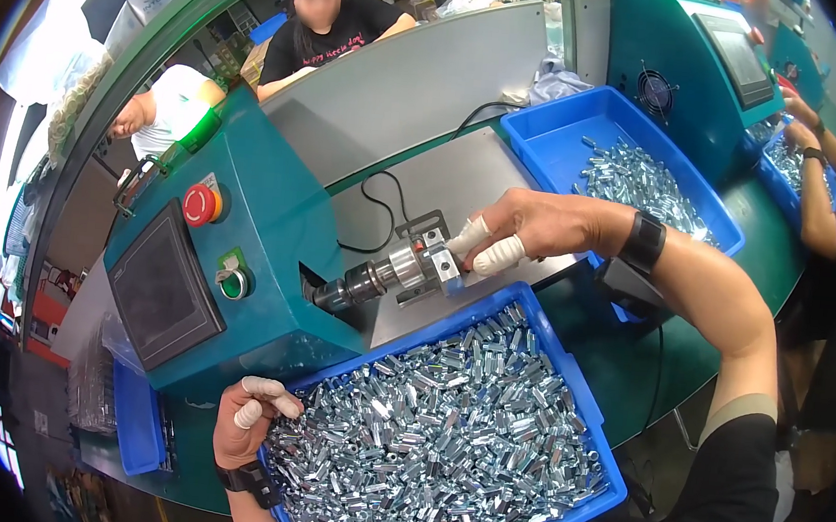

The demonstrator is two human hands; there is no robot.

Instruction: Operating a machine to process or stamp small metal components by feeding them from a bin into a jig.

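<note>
“Fingers [500, 255] in white cots [470, 236] are resting at the outer end of the clamp [426, 262] in the head view. They are belonging to the right hand [555, 223].”

“Are they gripping a piece?”

“No telling. They are bending inward with a slight gap, and the tips are hiding whatever may be sitting between them.”

“And the left hand [234, 429]?”

“It is hanging at the left side of the near bin [592, 408], fingers loosely half-curled. Whether it is pinching anything is not showing.”

“Where are the metal pieces [444, 422] lying?”

“Most are filling the near bin; others are lying in the far bin [553, 144], beyond the right forearm [709, 282].”

“What could be going wrong?”

“Should the chuck [377, 275] begin turning with fingertips sitting so close, a cot could be snagging. A crooked piece could be jamming the clamp. The red stop button [201, 204] is sitting well apart from both hands.”

“How are the arms holding?”

“The right is bending at the elbow, its forearm slanting up and leftward, fingers pointing toward the clamp. The left forearm is entering at the lower edge, hand upright. Black bands [644, 241] are circling both wrists.”
</note>
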